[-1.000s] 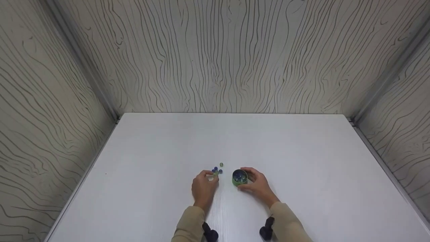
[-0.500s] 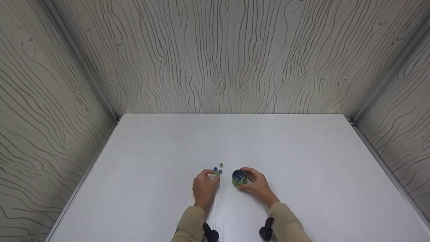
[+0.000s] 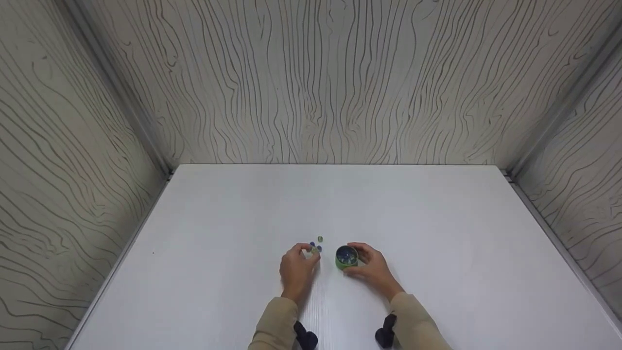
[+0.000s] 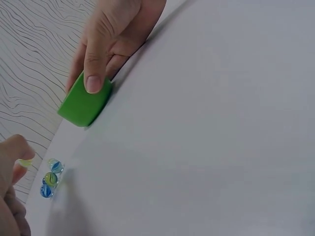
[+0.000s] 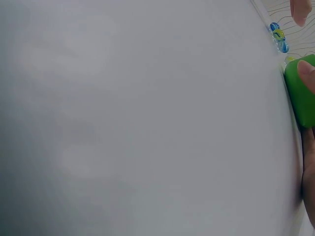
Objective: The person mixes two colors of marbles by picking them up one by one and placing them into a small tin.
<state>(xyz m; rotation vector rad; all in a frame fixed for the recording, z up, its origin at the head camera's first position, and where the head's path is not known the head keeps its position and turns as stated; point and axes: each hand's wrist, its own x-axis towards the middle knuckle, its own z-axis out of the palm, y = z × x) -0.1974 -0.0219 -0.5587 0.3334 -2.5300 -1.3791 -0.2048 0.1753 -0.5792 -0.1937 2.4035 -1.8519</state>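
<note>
My left hand (image 3: 295, 270) pinches a yellow-green glass marble (image 4: 25, 162) between thumb and index finger, just above the table. Beside those fingers, several blue and yellow-green marbles (image 4: 50, 178) lie loose in a small cluster; the hand partly covers them in the head view. To the right, my right hand (image 3: 375, 270) grips a small green cup (image 4: 83, 102) from its right side, thumb on the near wall. The cup stands upright on the table with its dark mouth up, and marbles (image 3: 347, 254) lie inside.
A white table (image 3: 218, 209) spreads around both hands. Wood-grain patterned panels (image 3: 311, 82) stand behind it and at both sides. One yellow-green marble (image 3: 320, 238) lies a little beyond the others. Dark wrist devices (image 3: 306, 338) sit by the sleeves.
My left hand has shifted slightly right and away from me, pinching the yellow-green marble. My right hand and the cup have stayed in place.
</note>
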